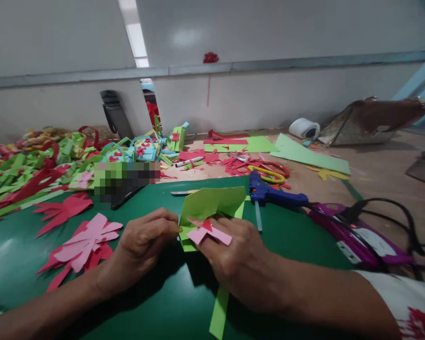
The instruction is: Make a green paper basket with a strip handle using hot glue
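Between my hands is a folded light-green paper piece (212, 200), shaped like a small box or bag, with a pink and red paper flower (208, 231) on its near side. My left hand (145, 243) pinches its left edge. My right hand (239, 255) grips it from the right, fingers partly hidden inside or behind the paper. A green paper strip (219, 311) hangs below my right hand onto the green mat. Left of my left hand lie pink paper flower cutouts (87, 241) on red ones (65, 210).
A blue glue gun (276, 191) lies right of the paper, beside a purple power strip (364, 236) with black cables. Scissors (267, 174), a cutter (184, 192) and red scraps lie behind. Finished paper bags (145, 148), a phone (127, 191) and a bottle (116, 113) are at left.
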The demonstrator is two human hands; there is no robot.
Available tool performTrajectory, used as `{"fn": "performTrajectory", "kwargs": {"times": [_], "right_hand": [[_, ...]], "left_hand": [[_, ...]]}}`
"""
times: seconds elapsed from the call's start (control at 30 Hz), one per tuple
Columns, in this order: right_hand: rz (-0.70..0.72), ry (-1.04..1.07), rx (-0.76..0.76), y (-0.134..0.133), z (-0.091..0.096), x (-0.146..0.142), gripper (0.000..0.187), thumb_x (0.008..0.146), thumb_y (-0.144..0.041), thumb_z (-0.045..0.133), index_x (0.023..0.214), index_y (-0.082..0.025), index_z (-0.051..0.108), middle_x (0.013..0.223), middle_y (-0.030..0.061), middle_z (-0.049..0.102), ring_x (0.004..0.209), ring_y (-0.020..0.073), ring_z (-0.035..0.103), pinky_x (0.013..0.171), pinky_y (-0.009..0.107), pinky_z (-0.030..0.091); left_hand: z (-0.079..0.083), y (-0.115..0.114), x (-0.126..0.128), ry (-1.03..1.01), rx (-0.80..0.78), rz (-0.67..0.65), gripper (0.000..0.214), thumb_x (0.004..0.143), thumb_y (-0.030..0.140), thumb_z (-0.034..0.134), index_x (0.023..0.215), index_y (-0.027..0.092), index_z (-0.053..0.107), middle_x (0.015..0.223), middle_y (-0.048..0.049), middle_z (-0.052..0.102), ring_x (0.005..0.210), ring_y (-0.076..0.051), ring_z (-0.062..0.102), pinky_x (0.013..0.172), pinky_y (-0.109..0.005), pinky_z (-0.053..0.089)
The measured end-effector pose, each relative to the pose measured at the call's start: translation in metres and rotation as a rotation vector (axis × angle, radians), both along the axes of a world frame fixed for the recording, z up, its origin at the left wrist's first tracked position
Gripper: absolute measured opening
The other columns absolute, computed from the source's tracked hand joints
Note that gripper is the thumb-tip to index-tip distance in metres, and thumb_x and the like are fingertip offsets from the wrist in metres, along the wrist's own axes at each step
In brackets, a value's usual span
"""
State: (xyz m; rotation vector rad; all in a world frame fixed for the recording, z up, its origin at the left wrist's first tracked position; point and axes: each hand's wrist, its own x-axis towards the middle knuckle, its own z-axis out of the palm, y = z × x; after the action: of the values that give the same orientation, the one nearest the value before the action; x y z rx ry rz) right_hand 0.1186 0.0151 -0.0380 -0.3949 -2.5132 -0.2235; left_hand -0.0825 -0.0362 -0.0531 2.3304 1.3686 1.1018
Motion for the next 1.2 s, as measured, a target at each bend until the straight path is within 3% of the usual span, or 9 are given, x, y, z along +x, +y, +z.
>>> {"fn": "performTrajectory", "kwargs": {"times": [0.4, 0.63, 0.8, 0.9, 0.97, 1.07, 1.2], "right_hand": [[0.007, -0.116, -0.110, 0.001, -0.001, -0.001, 0.018, 0.078, -0.006, 0.048, 0.082, -0.017, 0.061, 0.079, 0.0058, 0.067, 0.070, 0.0204, 0.057, 0.058, 0.030, 0.041], [-0.035, -0.180, -0.241, 0.000, 0.000, 0.000, 0.015, 0.079, -0.012, 0.053, 0.082, -0.022, 0.063, 0.069, 0.0019, 0.060, 0.062, 0.0156, 0.050, 0.051, 0.027, 0.028], [-0.015, -0.148, -0.296, 0.005, 0.001, 0.000, 0.019, 0.076, -0.009, 0.053, 0.082, -0.023, 0.065, 0.074, 0.0020, 0.060, 0.065, 0.0155, 0.051, 0.052, 0.027, 0.028], [-0.019, -0.099, -0.324, 0.007, 0.001, 0.001, 0.021, 0.080, -0.010, 0.049, 0.082, -0.022, 0.066, 0.077, 0.0034, 0.059, 0.066, 0.0150, 0.052, 0.052, 0.026, 0.029], [-0.024, -0.069, -0.346, 0.009, 0.000, 0.001, 0.024, 0.084, -0.011, 0.046, 0.084, -0.022, 0.067, 0.074, 0.0033, 0.056, 0.063, 0.0141, 0.050, 0.052, 0.025, 0.029], [0.013, -0.032, -0.392, 0.009, -0.001, 0.000, 0.025, 0.086, -0.011, 0.044, 0.087, -0.021, 0.067, 0.072, 0.0029, 0.053, 0.062, 0.0134, 0.049, 0.054, 0.025, 0.032], [0.084, 0.018, -0.498, 0.007, -0.003, -0.002, 0.021, 0.088, -0.013, 0.046, 0.083, -0.018, 0.066, 0.075, 0.0031, 0.055, 0.063, 0.0122, 0.050, 0.057, 0.023, 0.037]], "left_hand": [[-0.003, 0.001, -0.002, 0.013, 0.000, 0.005, 0.019, 0.087, 0.007, 0.049, 0.089, 0.022, 0.060, 0.086, -0.0021, 0.064, 0.074, -0.012, 0.063, 0.065, -0.019, 0.047], [-0.002, 0.001, 0.001, 0.074, 0.025, 0.011, 0.018, 0.086, 0.005, 0.047, 0.084, 0.019, 0.057, 0.084, -0.0018, 0.063, 0.072, -0.011, 0.060, 0.065, -0.018, 0.045], [-0.001, 0.000, 0.003, 0.014, -0.033, -0.004, 0.017, 0.088, 0.008, 0.046, 0.080, 0.018, 0.057, 0.077, -0.0010, 0.060, 0.068, -0.010, 0.056, 0.062, -0.018, 0.042], [0.001, 0.001, 0.006, -0.155, -0.165, 0.147, 0.009, 0.088, 0.018, 0.049, 0.084, 0.017, 0.057, 0.073, 0.0005, 0.058, 0.064, -0.011, 0.054, 0.059, -0.020, 0.042], [0.005, 0.003, 0.009, -0.277, -0.324, 0.232, 0.014, 0.088, 0.027, 0.050, 0.082, 0.016, 0.057, 0.065, 0.0029, 0.054, 0.057, -0.010, 0.049, 0.053, -0.019, 0.039], [0.009, 0.008, 0.012, -0.367, -0.548, 0.167, 0.029, 0.087, 0.034, 0.049, 0.065, 0.015, 0.053, 0.054, 0.0056, 0.045, 0.048, -0.007, 0.039, 0.045, -0.017, 0.030], [0.015, 0.011, 0.014, -0.423, -0.650, 0.101, 0.031, 0.082, 0.035, 0.050, 0.058, 0.016, 0.048, 0.047, 0.0063, 0.044, 0.042, -0.006, 0.036, 0.041, -0.017, 0.026]]}}
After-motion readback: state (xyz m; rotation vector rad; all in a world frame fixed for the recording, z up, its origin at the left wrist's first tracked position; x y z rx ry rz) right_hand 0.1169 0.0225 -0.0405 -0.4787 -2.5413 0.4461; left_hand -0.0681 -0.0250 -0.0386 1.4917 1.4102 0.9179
